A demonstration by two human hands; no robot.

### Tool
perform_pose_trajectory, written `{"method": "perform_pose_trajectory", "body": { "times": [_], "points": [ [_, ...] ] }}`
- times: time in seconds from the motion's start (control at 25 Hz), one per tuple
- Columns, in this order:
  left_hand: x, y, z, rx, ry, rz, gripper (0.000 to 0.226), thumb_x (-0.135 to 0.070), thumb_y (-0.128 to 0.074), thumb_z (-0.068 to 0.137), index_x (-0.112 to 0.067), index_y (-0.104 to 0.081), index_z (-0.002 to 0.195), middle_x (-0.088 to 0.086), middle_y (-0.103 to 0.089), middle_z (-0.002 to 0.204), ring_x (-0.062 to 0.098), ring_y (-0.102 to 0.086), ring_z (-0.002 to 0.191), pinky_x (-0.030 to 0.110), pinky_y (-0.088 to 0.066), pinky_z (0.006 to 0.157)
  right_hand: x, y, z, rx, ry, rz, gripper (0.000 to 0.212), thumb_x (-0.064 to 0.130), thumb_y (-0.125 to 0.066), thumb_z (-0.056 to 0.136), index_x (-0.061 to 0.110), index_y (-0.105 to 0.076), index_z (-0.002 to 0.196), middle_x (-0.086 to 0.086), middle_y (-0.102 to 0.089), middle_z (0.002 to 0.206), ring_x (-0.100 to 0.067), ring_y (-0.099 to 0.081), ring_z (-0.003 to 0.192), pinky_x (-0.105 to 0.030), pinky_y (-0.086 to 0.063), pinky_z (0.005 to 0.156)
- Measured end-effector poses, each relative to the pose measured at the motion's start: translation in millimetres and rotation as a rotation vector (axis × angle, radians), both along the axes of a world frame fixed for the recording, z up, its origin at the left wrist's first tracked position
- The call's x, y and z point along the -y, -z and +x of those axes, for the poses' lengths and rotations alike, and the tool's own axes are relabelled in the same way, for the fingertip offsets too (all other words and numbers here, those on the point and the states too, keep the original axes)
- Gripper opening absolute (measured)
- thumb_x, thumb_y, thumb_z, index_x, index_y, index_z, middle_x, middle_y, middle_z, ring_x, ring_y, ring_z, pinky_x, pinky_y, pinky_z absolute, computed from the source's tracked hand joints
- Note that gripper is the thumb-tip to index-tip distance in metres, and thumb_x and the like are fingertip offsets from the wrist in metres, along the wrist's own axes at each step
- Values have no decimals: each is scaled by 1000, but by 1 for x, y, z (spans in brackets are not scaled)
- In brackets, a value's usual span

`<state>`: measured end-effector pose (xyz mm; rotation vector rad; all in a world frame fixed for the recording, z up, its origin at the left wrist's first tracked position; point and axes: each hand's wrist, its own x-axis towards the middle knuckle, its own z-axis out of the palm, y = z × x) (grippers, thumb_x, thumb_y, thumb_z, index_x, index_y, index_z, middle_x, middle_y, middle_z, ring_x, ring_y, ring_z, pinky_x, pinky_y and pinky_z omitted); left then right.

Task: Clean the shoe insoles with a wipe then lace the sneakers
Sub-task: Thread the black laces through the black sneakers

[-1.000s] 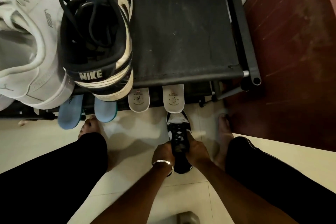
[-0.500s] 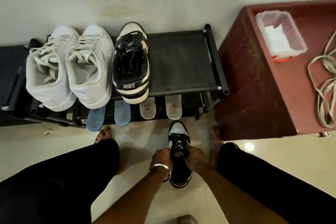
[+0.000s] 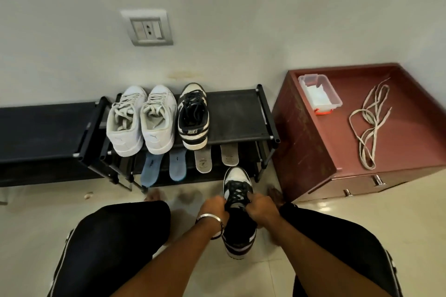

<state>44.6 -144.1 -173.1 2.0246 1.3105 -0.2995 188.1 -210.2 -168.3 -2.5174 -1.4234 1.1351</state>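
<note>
Black laces half tightened on one sneaker (image 3: pixel 237 202), on the floor between the knees

Left hand (image 3: pixel 213 207) and right hand (image 3: pixel 261 208) each clenched on a lace end at the tongue, judged mid-lacing. Mate (image 3: pixel 193 116) on the rack (image 3: pixel 241 116), laced or not: hard to tell. White pair (image 3: pixel 141 119) beside it looks laced. Four insoles (image 3: pixel 176 166) propped beneath, not back in any shoe; wiped or not cannot be told. Spare laces (image 3: pixel 369 125) and wipe box (image 3: pixel 319 93) on the red cabinet (image 3: pixel 304 152), well apart from the hands
</note>
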Motion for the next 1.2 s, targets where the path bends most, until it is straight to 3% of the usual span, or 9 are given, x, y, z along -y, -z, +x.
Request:
{"method": "perform_pose_trajectory", "body": {
  "times": [0.24,0.44,0.64,0.8,0.88,1.04,1.2],
  "points": [
    [2,-64,-7,62,4,77,26,-15,-56,78,-14,-72,99,11,-71,97,30,-66,94,31,-52,74,-3,-64,-4,77,2,26,37,21,-45,93,7,-61,123,-17,-61,127,-34,-56,118,-35,-46,95],
    [3,-104,-12,58,42,146,23,-15,-59,80,-8,-71,98,14,-71,99,31,-66,94,32,-52,77,0,-107,-9,111,2,43,32,19,-46,92,0,-67,107,-19,-65,117,-35,-60,112,-32,-46,85],
    [-5,-148,-6,84,94,217,18,-12,-59,80,-4,-70,92,17,-70,95,32,-66,91,32,-51,72,-6,-154,-3,177,-25,98,33,21,-45,90,1,-67,105,-18,-66,116,-36,-61,109,-34,-47,83],
    [-25,-184,6,131,80,288,16,-12,-60,79,-1,-68,88,18,-69,93,34,-65,89,31,-45,66,-26,-192,11,173,-14,165,30,22,-44,86,5,-68,94,-15,-69,105,-33,-66,95,-30,-46,69],
    [-39,-200,15,153,71,310,12,-11,-60,79,-2,-67,84,19,-69,90,34,-65,88,30,-43,64,-39,-210,19,168,-2,224,28,19,-45,87,3,-68,90,-15,-69,96,-32,-67,89,-34,-52,72],
    [-77,-217,35,175,36,347,5,-10,-60,78,-8,-60,74,18,-69,86,34,-65,85,31,-46,65,-76,-224,39,164,12,333,30,14,-46,87,5,-72,98,-14,-71,93,-31,-68,87,-38,-57,81],
    [-118,-214,58,187,-1,353,9,-9,-60,79,-4,-65,83,17,-70,89,33,-66,87,32,-49,70,-115,-221,57,181,23,396,37,11,-48,86,11,-70,115,-12,-71,105,-27,-67,84,-42,-58,81]
  ]
}}
